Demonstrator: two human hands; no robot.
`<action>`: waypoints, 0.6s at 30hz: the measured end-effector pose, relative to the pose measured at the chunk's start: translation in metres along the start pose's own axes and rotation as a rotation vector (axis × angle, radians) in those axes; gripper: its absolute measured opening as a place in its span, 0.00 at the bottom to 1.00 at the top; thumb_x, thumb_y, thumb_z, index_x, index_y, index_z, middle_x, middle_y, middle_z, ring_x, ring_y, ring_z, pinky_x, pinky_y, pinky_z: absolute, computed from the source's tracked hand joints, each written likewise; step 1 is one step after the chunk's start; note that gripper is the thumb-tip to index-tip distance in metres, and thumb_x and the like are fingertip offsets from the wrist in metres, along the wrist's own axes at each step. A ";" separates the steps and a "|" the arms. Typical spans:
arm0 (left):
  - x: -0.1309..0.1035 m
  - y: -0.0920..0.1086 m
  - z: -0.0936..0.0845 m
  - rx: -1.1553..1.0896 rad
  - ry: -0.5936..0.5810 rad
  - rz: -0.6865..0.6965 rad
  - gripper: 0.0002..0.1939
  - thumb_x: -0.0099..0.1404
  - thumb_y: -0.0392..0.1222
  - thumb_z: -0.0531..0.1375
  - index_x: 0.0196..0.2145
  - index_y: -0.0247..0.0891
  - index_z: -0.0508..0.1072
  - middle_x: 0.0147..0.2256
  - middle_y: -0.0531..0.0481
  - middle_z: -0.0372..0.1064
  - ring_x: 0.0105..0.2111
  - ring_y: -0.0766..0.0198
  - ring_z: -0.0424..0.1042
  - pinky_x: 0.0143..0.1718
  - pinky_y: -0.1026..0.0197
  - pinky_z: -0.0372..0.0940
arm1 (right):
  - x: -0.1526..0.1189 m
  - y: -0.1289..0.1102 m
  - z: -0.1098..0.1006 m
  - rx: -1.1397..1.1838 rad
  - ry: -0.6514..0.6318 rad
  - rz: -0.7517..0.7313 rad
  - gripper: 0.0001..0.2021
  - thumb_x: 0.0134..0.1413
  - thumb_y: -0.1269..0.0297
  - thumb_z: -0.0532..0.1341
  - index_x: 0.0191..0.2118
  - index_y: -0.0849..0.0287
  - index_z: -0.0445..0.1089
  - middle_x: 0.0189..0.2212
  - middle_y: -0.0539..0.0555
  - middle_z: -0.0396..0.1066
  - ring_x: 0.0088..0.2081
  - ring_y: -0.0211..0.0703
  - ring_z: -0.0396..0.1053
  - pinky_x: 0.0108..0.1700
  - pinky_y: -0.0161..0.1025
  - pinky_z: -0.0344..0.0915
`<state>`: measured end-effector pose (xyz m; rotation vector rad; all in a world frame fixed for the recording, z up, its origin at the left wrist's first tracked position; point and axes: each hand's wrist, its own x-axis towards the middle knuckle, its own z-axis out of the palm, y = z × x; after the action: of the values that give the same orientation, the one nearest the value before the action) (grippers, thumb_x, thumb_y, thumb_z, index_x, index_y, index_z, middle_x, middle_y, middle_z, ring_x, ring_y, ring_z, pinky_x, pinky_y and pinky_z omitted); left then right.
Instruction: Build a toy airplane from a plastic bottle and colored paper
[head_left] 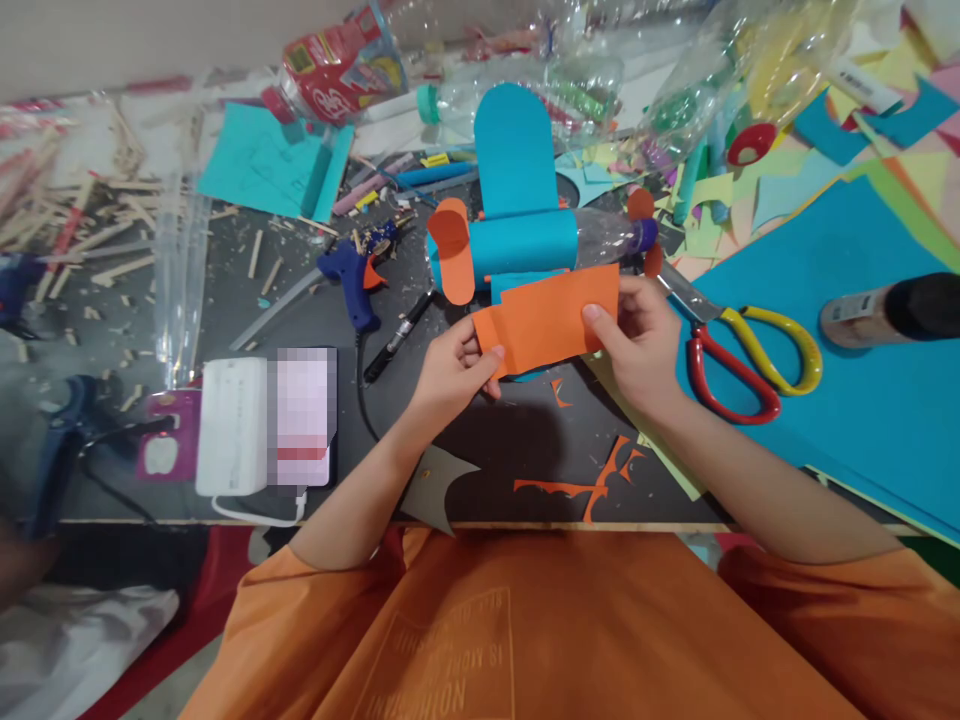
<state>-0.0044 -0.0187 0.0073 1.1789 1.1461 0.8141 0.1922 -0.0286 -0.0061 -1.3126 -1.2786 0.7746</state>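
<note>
An orange paper piece (551, 318) is stretched between my two hands above the dark table. My left hand (456, 362) pinches its left end, where the paper looks folded over. With the thumb on top, my right hand (637, 330) grips the right end. Just behind the paper lies a plastic bottle (607, 235) with a dark blue cap, wrapped in blue paper (525, 243). A rounded blue paper wing (516, 150) and orange paper strips (454, 250) are attached to it. Its near side is partly hidden by the orange paper.
Scissors (731, 350) with red and yellow handles lie right, on blue sheets (870, 430). Left are a blue glue gun (351, 280), a black marker (397, 338), a phone (306, 415) and a white power bank (234, 425). Orange scraps (600, 488) lie near the front edge.
</note>
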 end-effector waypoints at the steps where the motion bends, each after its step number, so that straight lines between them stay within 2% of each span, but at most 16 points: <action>1: 0.000 0.000 0.000 0.012 0.007 -0.010 0.11 0.52 0.39 0.61 0.35 0.37 0.70 0.21 0.58 0.69 0.11 0.73 0.64 0.14 0.69 0.60 | -0.001 -0.001 0.000 -0.017 0.009 -0.011 0.13 0.54 0.50 0.61 0.38 0.53 0.66 0.31 0.51 0.71 0.33 0.42 0.69 0.36 0.42 0.68; 5: 0.000 0.003 0.003 0.058 0.029 -0.093 0.11 0.49 0.34 0.57 0.33 0.35 0.71 0.18 0.59 0.68 0.11 0.74 0.64 0.13 0.71 0.58 | -0.003 -0.003 -0.002 -0.066 0.033 -0.047 0.12 0.55 0.51 0.61 0.36 0.54 0.67 0.30 0.51 0.70 0.31 0.42 0.68 0.34 0.42 0.67; 10: -0.002 0.006 0.006 0.069 0.076 -0.151 0.07 0.49 0.33 0.57 0.30 0.35 0.69 0.15 0.61 0.65 0.11 0.73 0.65 0.12 0.73 0.56 | -0.004 -0.004 -0.002 -0.033 0.037 -0.086 0.10 0.54 0.54 0.62 0.35 0.54 0.68 0.27 0.49 0.69 0.28 0.39 0.65 0.31 0.40 0.64; 14: -0.003 0.006 0.003 0.116 0.046 -0.104 0.01 0.50 0.33 0.57 0.23 0.36 0.68 0.14 0.60 0.64 0.11 0.73 0.65 0.13 0.73 0.56 | -0.004 -0.007 -0.001 -0.045 0.040 -0.052 0.12 0.54 0.51 0.62 0.34 0.54 0.67 0.28 0.50 0.69 0.29 0.41 0.67 0.31 0.41 0.66; 18: -0.002 0.003 -0.001 0.165 0.047 -0.010 0.10 0.54 0.34 0.55 0.17 0.37 0.65 0.10 0.60 0.60 0.10 0.73 0.63 0.12 0.72 0.54 | -0.003 -0.009 -0.001 0.015 0.037 -0.029 0.13 0.53 0.50 0.62 0.33 0.54 0.66 0.27 0.50 0.68 0.28 0.39 0.67 0.30 0.39 0.66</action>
<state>-0.0060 -0.0198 0.0106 1.2944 1.2759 0.7541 0.1902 -0.0327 0.0020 -1.2884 -1.2575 0.7355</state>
